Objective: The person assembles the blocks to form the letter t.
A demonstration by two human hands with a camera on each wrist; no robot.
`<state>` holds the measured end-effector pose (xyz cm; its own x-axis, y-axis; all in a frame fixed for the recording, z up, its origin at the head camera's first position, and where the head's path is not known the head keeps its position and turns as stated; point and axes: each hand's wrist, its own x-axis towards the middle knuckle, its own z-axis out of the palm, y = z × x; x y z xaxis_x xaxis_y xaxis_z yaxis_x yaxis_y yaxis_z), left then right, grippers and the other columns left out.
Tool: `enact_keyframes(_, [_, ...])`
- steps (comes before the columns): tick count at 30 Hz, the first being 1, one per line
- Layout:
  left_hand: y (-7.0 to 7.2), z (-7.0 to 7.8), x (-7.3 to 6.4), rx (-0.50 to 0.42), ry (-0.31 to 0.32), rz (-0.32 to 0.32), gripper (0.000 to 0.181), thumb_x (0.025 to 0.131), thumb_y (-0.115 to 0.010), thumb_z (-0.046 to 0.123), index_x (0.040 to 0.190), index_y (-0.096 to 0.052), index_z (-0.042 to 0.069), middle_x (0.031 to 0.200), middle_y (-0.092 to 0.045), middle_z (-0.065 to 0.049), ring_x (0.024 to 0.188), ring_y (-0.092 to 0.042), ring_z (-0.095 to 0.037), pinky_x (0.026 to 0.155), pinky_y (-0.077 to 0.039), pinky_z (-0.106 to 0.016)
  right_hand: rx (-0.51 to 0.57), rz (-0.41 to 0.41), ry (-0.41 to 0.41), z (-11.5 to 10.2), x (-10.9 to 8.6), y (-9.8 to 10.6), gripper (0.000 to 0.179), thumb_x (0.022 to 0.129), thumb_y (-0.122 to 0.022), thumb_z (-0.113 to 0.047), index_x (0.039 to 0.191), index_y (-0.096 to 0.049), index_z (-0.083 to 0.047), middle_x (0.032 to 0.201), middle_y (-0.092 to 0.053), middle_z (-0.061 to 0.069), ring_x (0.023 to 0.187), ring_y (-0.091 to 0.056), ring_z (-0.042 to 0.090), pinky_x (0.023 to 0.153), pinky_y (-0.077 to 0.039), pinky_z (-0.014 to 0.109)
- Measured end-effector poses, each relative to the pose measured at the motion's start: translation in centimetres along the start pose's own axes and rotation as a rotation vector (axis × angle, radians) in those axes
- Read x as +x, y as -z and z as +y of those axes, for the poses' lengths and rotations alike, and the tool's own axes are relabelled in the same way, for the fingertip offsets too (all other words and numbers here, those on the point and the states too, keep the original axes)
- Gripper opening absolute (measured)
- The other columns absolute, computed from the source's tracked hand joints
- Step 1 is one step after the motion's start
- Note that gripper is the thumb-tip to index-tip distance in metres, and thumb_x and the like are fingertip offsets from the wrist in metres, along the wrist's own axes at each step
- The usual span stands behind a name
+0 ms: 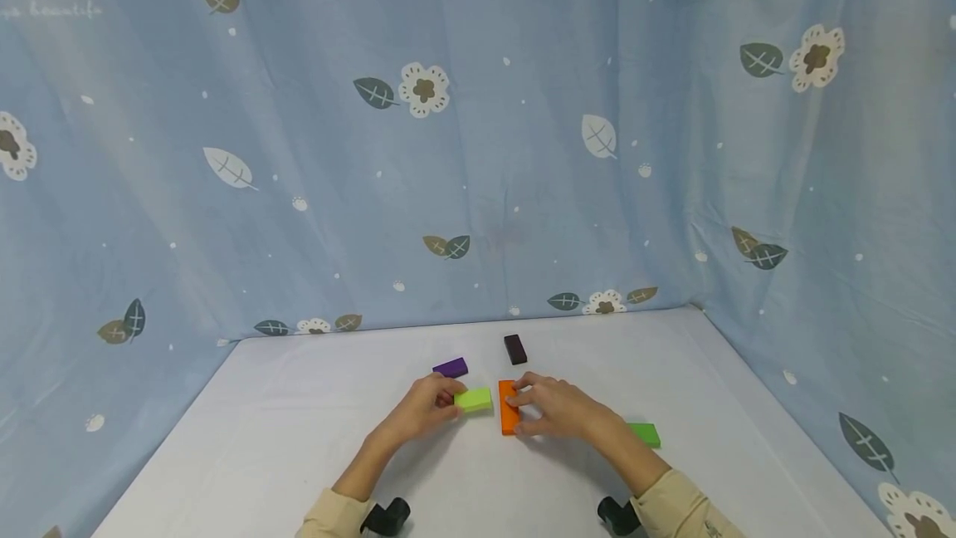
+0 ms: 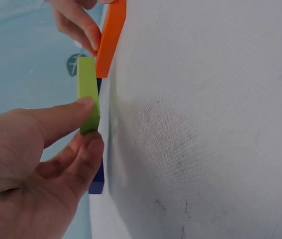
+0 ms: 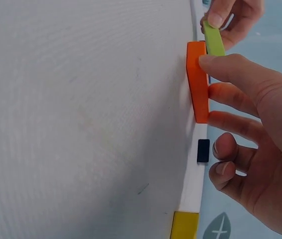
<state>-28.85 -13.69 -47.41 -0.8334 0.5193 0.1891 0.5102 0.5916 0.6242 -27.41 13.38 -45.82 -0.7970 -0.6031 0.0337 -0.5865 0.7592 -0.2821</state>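
My left hand point(image 1: 424, 407) pinches a lime-green block point(image 1: 474, 400) by its left end, thumb on one side and fingers on the other. In the left wrist view the lime block point(image 2: 87, 79) appears held off the white tabletop. My right hand point(image 1: 558, 407) holds an orange block point(image 1: 509, 409) between thumb and fingers, just right of the lime one. The right wrist view has the thumb against the near side of the orange block point(image 3: 197, 82), two fingers touching it from beyond, the others curled loose. A small gap separates the two blocks in the head view.
A purple block point(image 1: 451, 368) lies beyond my left hand, and a black block point(image 1: 515, 349) farther back. Partly behind my right forearm is a green block point(image 1: 646, 435). A yellow block point(image 3: 185, 225) shows in the right wrist view. Blue patterned curtains point(image 1: 523, 189) border the white table point(image 1: 299, 438).
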Motion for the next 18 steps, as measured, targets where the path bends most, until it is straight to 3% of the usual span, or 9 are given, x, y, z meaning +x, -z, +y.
enact_keyframes(9, [-0.1,-0.4,0.9,-0.033,0.028,0.050,0.026,0.084,-0.071,-0.001,0.110,-0.069,-0.006,0.096,-0.063,-0.014,0.082,-0.056,-0.013,0.070,-0.050,-0.018,0.019,0.001,-0.006,0.0,-0.2,0.0,0.044,0.085,-0.074,-0.040,0.125,-0.070,-0.022,0.133,-0.060,0.005,0.117,-0.060,0.026,0.095,-0.051,0.050])
enact_keyframes(18, [0.1,0.1,1.8,-0.009,0.020,0.101,0.027,0.082,-0.072,-0.004,0.108,-0.069,-0.008,0.092,-0.061,-0.015,0.083,-0.055,-0.018,0.069,-0.049,-0.021,0.033,0.002,-0.014,0.0,-0.2,0.0,0.045,0.084,-0.075,-0.040,0.124,-0.070,-0.022,0.133,-0.060,0.004,0.117,-0.060,0.027,0.095,-0.051,0.051])
